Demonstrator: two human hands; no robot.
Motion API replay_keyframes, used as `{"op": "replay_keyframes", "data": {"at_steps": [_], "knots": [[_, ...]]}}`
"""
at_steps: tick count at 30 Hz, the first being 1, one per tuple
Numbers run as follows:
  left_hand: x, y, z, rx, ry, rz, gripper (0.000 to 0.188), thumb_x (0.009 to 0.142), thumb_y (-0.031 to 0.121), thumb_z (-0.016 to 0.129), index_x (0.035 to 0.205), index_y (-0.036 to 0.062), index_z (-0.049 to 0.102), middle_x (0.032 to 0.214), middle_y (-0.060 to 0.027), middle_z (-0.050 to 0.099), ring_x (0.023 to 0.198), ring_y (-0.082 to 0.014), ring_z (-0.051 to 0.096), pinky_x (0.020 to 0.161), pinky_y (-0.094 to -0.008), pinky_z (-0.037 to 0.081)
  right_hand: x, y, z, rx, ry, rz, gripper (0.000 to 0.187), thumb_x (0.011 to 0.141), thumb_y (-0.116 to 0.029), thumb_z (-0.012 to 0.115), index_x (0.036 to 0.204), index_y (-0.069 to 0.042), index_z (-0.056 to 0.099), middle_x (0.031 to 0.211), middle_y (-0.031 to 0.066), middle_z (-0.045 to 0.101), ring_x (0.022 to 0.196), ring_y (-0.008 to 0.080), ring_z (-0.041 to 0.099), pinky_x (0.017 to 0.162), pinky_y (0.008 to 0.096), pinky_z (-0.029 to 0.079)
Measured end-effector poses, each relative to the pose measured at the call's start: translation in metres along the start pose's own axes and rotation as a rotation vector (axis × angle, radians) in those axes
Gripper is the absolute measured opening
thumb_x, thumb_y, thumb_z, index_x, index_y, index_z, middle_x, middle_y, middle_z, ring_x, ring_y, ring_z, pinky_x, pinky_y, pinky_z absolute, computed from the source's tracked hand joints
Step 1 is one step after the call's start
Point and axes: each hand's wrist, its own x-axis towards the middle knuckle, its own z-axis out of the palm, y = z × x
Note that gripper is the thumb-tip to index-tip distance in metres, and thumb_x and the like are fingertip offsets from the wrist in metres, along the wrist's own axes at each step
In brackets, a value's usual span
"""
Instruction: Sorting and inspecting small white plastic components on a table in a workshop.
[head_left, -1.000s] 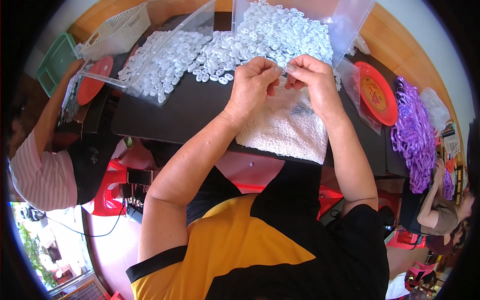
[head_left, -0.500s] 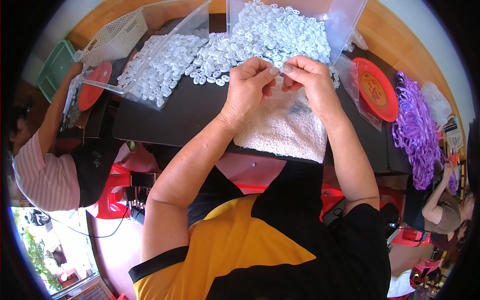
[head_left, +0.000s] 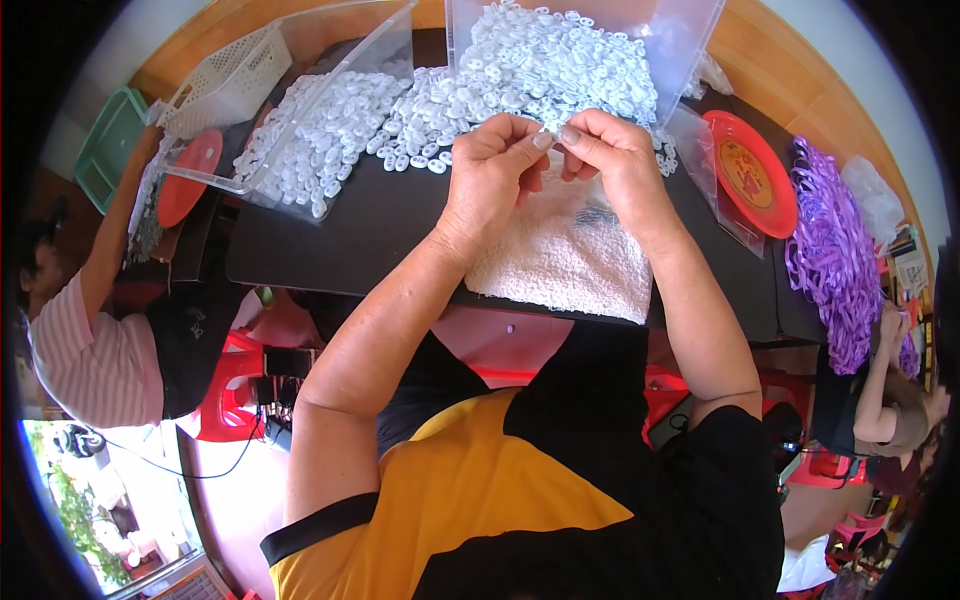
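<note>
Head view: pinching over the white cloth's (head_left: 560, 270) far edge.
Left hand (head_left: 492, 172) and right hand (head_left: 612, 165), thumbs pressed to fingers, grip a small white piece (head_left: 549, 129), mostly hidden; white ovals (head_left: 560, 65) heap beyond the cloth.

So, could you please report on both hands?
Left hand and right hand pinched close together near towel. Any held item too small to identify. White pieces heaped beyond.

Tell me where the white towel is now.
In the head view, the white towel lies just right of centre at the near edge of the dark table, between the person's left forearm and right forearm.
</note>
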Motion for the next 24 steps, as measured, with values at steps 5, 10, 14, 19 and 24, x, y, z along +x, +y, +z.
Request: {"op": "replay_keyframes", "data": {"at_steps": [5, 10, 14, 19, 24], "knots": [[-0.0006, 0.0006, 0.0005, 0.038, -0.006, 0.012, 0.013, 0.090, 0.013, 0.064, 0.089, -0.0001, 0.060, 0.067, -0.0011, 0.058, 0.053, -0.0065, 0.051, 0.045, -0.0201, 0.038, -0.0005, -0.0006, 0.0009, -0.057, 0.032, -0.060, 0.021, 0.092, -0.019, 0.058, 0.084, 0.000, 0.061, 0.067, -0.0003, 0.054, 0.062, 0.0068, 0.050, 0.058, 0.0219, 0.040], [-0.0011, 0.0005, 0.0007, 0.043, 0.010, 0.001, 0.013, 0.090, 0.012, 0.063, 0.088, -0.0002, 0.060, 0.067, -0.0014, 0.058, 0.054, -0.0068, 0.051, 0.045, -0.0204, 0.038, 0.0004, 0.0041, 0.0007, -0.115, 0.024, -0.063, 0.022, 0.092, -0.019, 0.058, 0.082, 0.000, 0.060, 0.065, 0.0000, 0.053, 0.061, 0.0072, 0.049, 0.057, 0.0228, 0.039], [0.0006, -0.0018, -0.0019, 0.052, -0.010, -0.003, 0.012, 0.090, 0.011, 0.063, 0.087, -0.0004, 0.059, 0.067, -0.0019, 0.057, 0.054, -0.0074, 0.051, 0.046, -0.0210, 0.038, 0.0018, 0.0052, -0.0031, -0.118, -0.011, -0.068, 0.021, 0.091, -0.019, 0.058, 0.081, 0.000, 0.059, 0.065, 0.0003, 0.054, 0.061, 0.0075, 0.049, 0.057, 0.0231, 0.039], [0.0011, -0.0036, -0.0032, 0.075, -0.035, 0.003, 0.011, 0.090, 0.013, 0.063, 0.087, 0.0022, 0.060, 0.068, -0.0015, 0.057, 0.054, -0.0077, 0.051, 0.045, -0.0208, 0.036, 0.0013, 0.0011, -0.0007, -0.093, -0.016, -0.061, 0.019, 0.091, -0.017, 0.058, 0.082, 0.000, 0.058, 0.067, 0.0004, 0.055, 0.061, 0.0076, 0.050, 0.058, 0.0228, 0.041], [0.0003, -0.0051, -0.0021, 0.111, -0.008, 0.029, 0.012, 0.089, 0.010, 0.062, 0.084, 0.0003, 0.059, 0.066, -0.0016, 0.056, 0.053, -0.0077, 0.049, 0.046, -0.0216, 0.037, 0.0005, 0.0027, 0.0024, -0.078, -0.016, -0.059, 0.016, 0.090, -0.015, 0.058, 0.083, 0.000, 0.058, 0.068, 0.0004, 0.055, 0.061, 0.0081, 0.051, 0.057, 0.0238, 0.043]]}}
